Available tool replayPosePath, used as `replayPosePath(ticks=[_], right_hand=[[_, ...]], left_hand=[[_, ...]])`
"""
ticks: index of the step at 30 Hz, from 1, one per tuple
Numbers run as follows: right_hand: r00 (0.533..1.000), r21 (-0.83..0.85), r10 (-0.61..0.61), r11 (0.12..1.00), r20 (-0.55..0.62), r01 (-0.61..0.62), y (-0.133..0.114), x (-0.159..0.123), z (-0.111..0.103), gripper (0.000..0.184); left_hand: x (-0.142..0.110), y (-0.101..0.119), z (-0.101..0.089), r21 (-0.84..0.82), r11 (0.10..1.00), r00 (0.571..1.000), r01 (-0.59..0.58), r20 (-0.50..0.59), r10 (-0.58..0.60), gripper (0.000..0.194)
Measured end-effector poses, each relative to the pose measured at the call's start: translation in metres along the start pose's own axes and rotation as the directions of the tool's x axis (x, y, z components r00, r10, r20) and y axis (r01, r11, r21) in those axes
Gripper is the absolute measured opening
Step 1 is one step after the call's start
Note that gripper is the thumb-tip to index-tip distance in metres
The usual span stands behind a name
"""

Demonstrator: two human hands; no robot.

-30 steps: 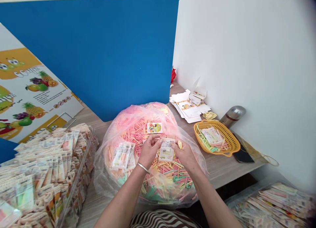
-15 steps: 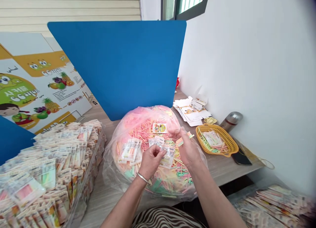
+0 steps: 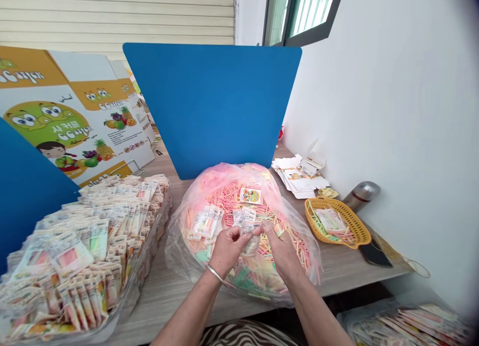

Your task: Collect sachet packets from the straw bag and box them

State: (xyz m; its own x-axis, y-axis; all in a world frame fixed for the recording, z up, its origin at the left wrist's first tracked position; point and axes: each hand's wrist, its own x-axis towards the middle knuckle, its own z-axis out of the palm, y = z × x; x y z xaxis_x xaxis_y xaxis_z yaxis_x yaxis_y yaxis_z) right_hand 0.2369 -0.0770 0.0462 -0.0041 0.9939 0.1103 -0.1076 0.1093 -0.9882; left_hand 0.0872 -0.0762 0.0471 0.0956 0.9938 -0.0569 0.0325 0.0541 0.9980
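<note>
My left hand [image 3: 227,248], with a bangle on its wrist, pinches the edge of a small clear printed packet [image 3: 250,247]. My right hand [image 3: 282,248] has closed fingers meeting the packet's upper edge; a bit of yellowish stick [image 3: 280,232] shows by its fingers, the rest being hidden. Both hands are over a big clear plastic bag [image 3: 175,248] full of thin pink, yellow and green sticks [image 3: 226,193]. On the sticks lie a stack of filled packets [image 3: 208,221], another packet [image 3: 245,215] just beyond my fingers, and a printed packet [image 3: 251,195] farther back.
At left stands a clear bin [image 3: 144,263] heaped with filled packets, before a printed carton [image 3: 112,116]. A blue panel [image 3: 220,106] rises behind the bag. To the right are flattened cartons [image 3: 299,176], a yellow basket [image 3: 361,231], a flask [image 3: 362,195] and a phone [image 3: 376,253].
My right hand has come left and down with its sticks, from beside the packet to its upper edge. My left hand still pinches the packet. The view has turned slightly left.
</note>
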Motion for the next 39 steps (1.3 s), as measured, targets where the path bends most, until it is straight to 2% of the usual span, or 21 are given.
replayPosePath(ticks=[2, 3, 5, 7, 10, 16, 18, 20, 24, 27, 30, 32, 36, 39], right_hand=[[0.999, 0.014, -0.003, 1.0, -0.052, 0.004, 0.0, 0.002, -0.003, 0.038], [0.996, 0.049, 0.005, 0.999, -0.084, -0.001, -0.002, 0.004, -0.004, 0.037], [0.993, 0.176, 0.046, 0.984, -0.108, -0.026, -0.011, 0.011, -0.005, 0.037], [0.995, 0.308, 0.077, 0.95, -0.066, -0.053, -0.023, 0.018, -0.002, 0.039], [0.997, 0.377, 0.077, 0.923, -0.001, -0.071, -0.035, 0.025, 0.006, 0.039], [0.988, 0.228, 0.146, 0.961, 0.055, -0.154, -0.028, 0.023, 0.018, 0.052], [0.983, 0.148, 0.155, 0.975, 0.096, -0.168, -0.026, 0.022, 0.017, 0.055], [0.971, 0.067, 0.179, 0.979, 0.157, -0.191, -0.027, 0.022, 0.015, 0.057], [0.957, 0.002, 0.177, 0.983, 0.231, -0.182, -0.029, 0.024, 0.012, 0.052], [0.958, -0.008, 0.121, 0.992, 0.261, -0.123, -0.028, 0.026, 0.011, 0.044], [0.977, -0.015, 0.057, 0.998, 0.204, -0.055, -0.027, 0.026, 0.01, 0.041], [0.986, -0.029, 0.057, 0.998, 0.156, -0.053, -0.025, 0.026, 0.01, 0.044], [0.976, -0.037, 0.106, 0.994, 0.192, -0.101, -0.02, 0.027, 0.008, 0.055], [0.99, 0.033, 0.021, 0.999, 0.14, -0.026, -0.014, 0.027, 0.006, 0.052]], left_hand=[[-0.001, -0.003, 0.0, 0.089, 0.996, 0.994, -0.004, -0.107, 0.014, 0.048], [-0.001, -0.004, 0.0, 0.113, 0.994, 0.992, -0.004, -0.127, 0.018, 0.048], [-0.002, -0.004, 0.001, 0.128, 0.992, 0.994, -0.003, -0.105, 0.017, 0.045], [-0.004, -0.003, 0.004, 0.132, 0.991, 0.998, -0.005, -0.062, 0.013, 0.042], [-0.005, -0.002, 0.009, 0.136, 0.991, 0.999, -0.014, -0.031, 0.018, 0.042], [-0.005, -0.001, 0.009, 0.174, 0.984, 0.998, -0.039, -0.047, 0.048, 0.045], [-0.005, 0.0, 0.008, 0.178, 0.983, 0.996, -0.052, -0.063, 0.064, 0.043], [-0.005, 0.002, 0.007, 0.162, 0.984, 0.996, -0.074, -0.027, 0.079, 0.041], [-0.004, 0.002, 0.01, 0.016, 0.995, 0.988, -0.101, 0.121, 0.098, 0.044], [-0.004, 0.001, 0.014, -0.109, 0.992, 0.988, -0.066, 0.129, 0.08, 0.045], [-0.004, -0.002, 0.015, -0.119, 0.991, 0.992, -0.058, 0.102, 0.07, 0.045], [-0.003, -0.005, 0.015, -0.125, 0.99, 0.993, -0.058, 0.096, 0.07, 0.046], [-0.002, -0.011, 0.016, -0.194, 0.98, 0.993, -0.053, 0.095, 0.072, 0.047], [0.0, -0.015, 0.015, -0.268, 0.963, 0.997, -0.036, 0.06, 0.054, 0.043]])
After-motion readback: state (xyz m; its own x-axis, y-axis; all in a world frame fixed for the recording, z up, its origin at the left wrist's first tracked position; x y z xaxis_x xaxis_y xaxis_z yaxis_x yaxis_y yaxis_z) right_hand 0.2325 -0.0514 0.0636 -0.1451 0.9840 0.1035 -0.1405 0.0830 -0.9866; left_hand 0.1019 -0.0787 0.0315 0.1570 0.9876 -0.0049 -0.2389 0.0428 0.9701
